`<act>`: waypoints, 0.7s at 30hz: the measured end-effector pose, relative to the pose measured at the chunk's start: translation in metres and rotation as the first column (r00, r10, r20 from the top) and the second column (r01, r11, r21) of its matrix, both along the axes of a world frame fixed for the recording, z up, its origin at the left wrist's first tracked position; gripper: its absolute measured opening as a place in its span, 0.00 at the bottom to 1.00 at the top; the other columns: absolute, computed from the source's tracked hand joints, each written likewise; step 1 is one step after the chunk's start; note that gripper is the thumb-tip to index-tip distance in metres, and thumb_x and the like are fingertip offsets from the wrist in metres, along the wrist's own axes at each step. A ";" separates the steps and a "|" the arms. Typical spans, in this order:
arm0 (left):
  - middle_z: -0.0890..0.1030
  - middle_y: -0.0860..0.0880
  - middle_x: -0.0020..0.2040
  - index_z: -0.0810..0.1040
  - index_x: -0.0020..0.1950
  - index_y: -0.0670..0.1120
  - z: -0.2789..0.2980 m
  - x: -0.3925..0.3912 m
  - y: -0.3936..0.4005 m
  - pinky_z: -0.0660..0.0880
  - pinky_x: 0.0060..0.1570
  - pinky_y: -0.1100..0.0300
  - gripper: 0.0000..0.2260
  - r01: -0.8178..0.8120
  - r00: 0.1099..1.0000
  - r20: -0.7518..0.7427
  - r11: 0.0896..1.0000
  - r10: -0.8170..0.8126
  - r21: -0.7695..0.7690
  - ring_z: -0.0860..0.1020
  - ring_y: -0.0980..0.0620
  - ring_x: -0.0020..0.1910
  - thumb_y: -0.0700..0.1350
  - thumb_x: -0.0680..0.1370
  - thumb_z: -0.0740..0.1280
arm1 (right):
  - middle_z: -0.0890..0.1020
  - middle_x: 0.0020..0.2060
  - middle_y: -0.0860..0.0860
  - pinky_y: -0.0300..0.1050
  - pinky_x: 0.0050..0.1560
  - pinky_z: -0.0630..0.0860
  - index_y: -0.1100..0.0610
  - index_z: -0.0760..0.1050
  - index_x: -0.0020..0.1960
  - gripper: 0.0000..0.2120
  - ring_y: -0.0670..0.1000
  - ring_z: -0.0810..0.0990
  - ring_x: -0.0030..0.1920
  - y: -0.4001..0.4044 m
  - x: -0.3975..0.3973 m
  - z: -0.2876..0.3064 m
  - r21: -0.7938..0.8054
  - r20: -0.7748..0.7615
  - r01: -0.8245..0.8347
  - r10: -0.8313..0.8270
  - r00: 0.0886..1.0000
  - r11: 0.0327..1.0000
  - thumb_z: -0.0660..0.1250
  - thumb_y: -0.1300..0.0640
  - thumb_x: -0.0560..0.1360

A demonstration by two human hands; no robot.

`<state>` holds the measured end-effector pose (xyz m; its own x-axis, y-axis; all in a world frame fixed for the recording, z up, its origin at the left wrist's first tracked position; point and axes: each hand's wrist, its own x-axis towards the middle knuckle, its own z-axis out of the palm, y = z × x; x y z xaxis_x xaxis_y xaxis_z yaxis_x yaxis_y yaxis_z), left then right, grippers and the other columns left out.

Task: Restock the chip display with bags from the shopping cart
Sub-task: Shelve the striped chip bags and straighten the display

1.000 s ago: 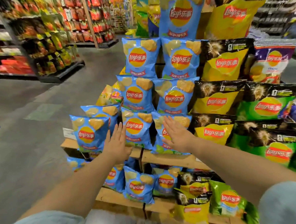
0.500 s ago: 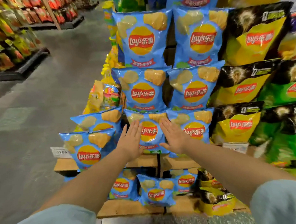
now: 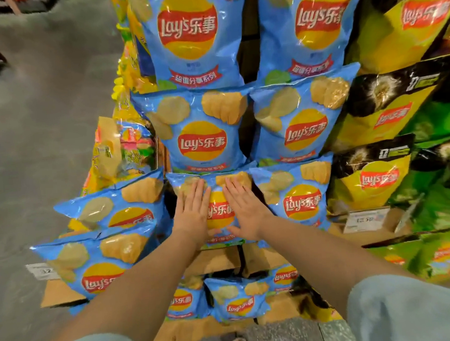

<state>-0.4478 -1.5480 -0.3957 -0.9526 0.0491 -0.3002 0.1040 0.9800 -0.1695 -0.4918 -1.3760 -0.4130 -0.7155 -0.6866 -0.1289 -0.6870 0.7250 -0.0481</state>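
Note:
A stepped wooden chip display fills the view, stacked with blue Lay's bags. Both my hands lie flat on one blue bag in the middle of a lower tier. My left hand presses its left half with straight fingers. My right hand presses its right half the same way. Neither hand curls round the bag. Two more blue bags stand on the tier above it, and another sits right beside it. The shopping cart is out of sight.
Yellow-and-black bags and green bags fill the right side. Two tilted blue bags overhang the left corner. Smaller blue bags lie on the bottom tier. Grey floor stretches left. A price tag sits on the shelf edge.
My view has moved closer and lower to the display. Both hands came together from separate bags onto the one middle blue bag and now press flat on it.

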 end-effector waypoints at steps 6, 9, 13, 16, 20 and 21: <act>0.17 0.44 0.63 0.16 0.62 0.44 -0.020 -0.010 -0.006 0.30 0.67 0.41 0.50 -0.025 0.999 -0.040 1.000 0.025 0.008 0.23 0.46 0.66 0.72 0.74 0.53 | 0.64 0.72 0.60 0.53 0.72 0.60 0.64 0.55 0.73 0.53 0.60 0.65 0.71 0.001 -0.016 -0.011 0.030 -0.081 -0.051 0.053 0.995 0.998 0.69 0.31 0.63; 0.18 0.43 0.65 0.14 0.63 0.44 -0.025 -0.008 -0.009 0.26 0.64 0.42 0.54 0.013 0.996 -0.088 0.998 -0.008 0.055 0.23 0.45 0.70 0.74 0.72 0.55 | 0.54 0.75 0.59 0.56 0.72 0.57 0.63 0.47 0.75 0.53 0.59 0.53 0.75 -0.001 -0.012 -0.008 0.048 -0.055 -0.038 0.041 0.998 0.998 0.68 0.32 0.67; 0.36 0.43 0.78 0.39 0.77 0.41 -0.025 0.006 -0.017 0.35 0.72 0.43 0.55 0.109 0.975 -0.209 0.979 -0.072 0.175 0.38 0.45 0.77 0.72 0.67 0.63 | 0.43 0.74 0.57 0.55 0.74 0.48 0.61 0.39 0.76 0.50 0.57 0.38 0.75 0.009 -0.006 0.006 0.045 -0.054 -0.102 0.105 0.993 0.994 0.68 0.41 0.72; 0.39 0.43 0.78 0.44 0.78 0.41 -0.005 -0.001 -0.015 0.40 0.73 0.44 0.45 0.203 0.903 -0.412 0.965 -0.121 0.163 0.40 0.45 0.77 0.66 0.71 0.55 | 0.62 0.74 0.59 0.54 0.70 0.62 0.64 0.52 0.75 0.51 0.56 0.59 0.74 0.011 -0.013 0.035 0.029 -0.158 -0.166 0.169 0.973 0.986 0.74 0.41 0.64; 0.43 0.39 0.78 0.45 0.78 0.41 0.043 -0.037 -0.011 0.34 0.73 0.43 0.52 0.189 0.792 -0.608 0.970 -0.058 0.153 0.38 0.44 0.77 0.59 0.66 0.72 | 0.57 0.74 0.61 0.55 0.74 0.51 0.65 0.40 0.76 0.55 0.60 0.56 0.74 0.000 -0.041 0.089 -0.057 -0.382 -0.135 0.104 0.918 0.989 0.73 0.46 0.67; 0.46 0.38 0.78 0.42 0.78 0.41 0.054 -0.047 -0.014 0.34 0.73 0.43 0.57 0.172 0.781 -0.624 0.972 -0.035 0.161 0.38 0.43 0.77 0.58 0.63 0.75 | 0.58 0.74 0.62 0.54 0.74 0.49 0.66 0.43 0.76 0.54 0.60 0.56 0.74 -0.004 -0.050 0.101 -0.064 -0.399 -0.105 0.071 0.914 0.992 0.73 0.46 0.67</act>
